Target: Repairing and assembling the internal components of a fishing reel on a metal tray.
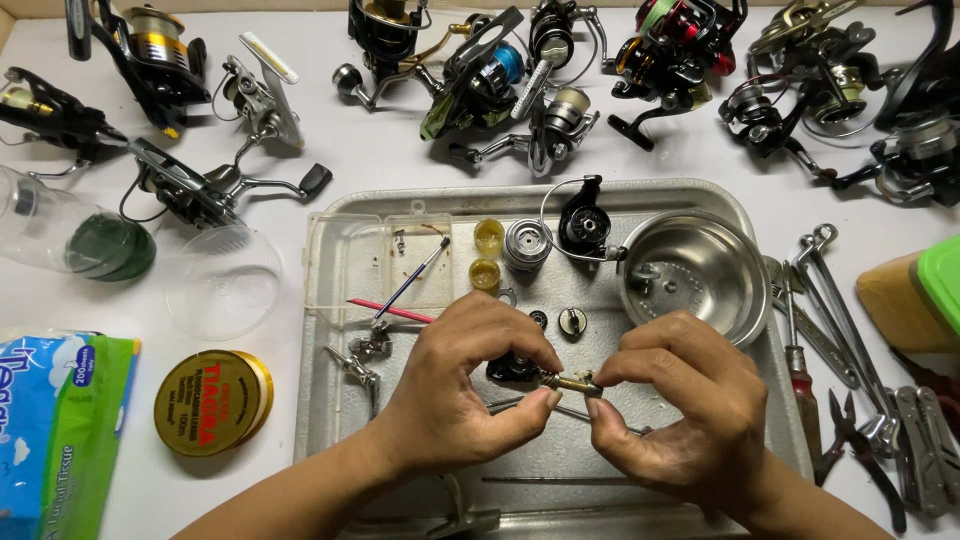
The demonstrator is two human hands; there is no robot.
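My left hand (465,385) and my right hand (680,410) meet over a metal tray (330,400). Between their fingertips they pinch a small brass-coloured shaft part (570,382). A black reel piece (512,368) sits just under my left fingers. On the tray lie a silver spool (526,244), a black rotor with a wire bail (584,222), two small yellow caps (487,255), a thin brush (412,280) and a steel bowl (695,270).
Several fishing reels (480,80) lie across the back of the white table. Wrenches, a screwdriver and pliers (850,400) sit right of the tray. To the left are a round gold tin (212,402), a tissue pack (60,430), and clear plastic lids (222,282).
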